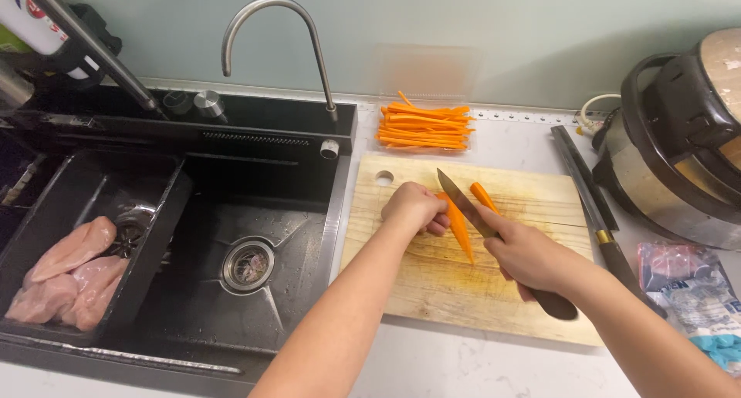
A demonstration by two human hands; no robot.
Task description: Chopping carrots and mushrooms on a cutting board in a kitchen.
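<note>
A carrot piece (pixel 459 226) lies at the centre of the frame on our wooden cutting board (pixel 455 282), a long orange wedge with its point toward the lower edge. At far left, raw chicken breasts (pixel 65 278) sit in a black tray (pixel 150 243) hung in the dark sink (pixel 285 213), whose drain shows at lower centre; a curved steel faucet (pixel 274 27) arches over it from the upper part of the frame. Moving right, our left hand (pixel 415 207) rests on the board with its fingers curled down onto the upper end of the carrot piece, pinning it in place. Just beside it our right hand (pixel 532 255) is closed firmly around the dark handle of a kitchen knife (pixel 467 205), the blade angled up and to the left, its edge laid along the wedge. A second carrot slice (pixel 484 197) lies just right of the blade. Above the board, a clear plastic container (pixel 424 128) holds a pile of carrot sticks. Further right a long sharpening steel (pixel 590 197) lies along the white counter (pixel 432 363), near a rice cooker (pixel 687 151) at the right edge and a plastic packet (pixel 695 290) at lower right
</note>
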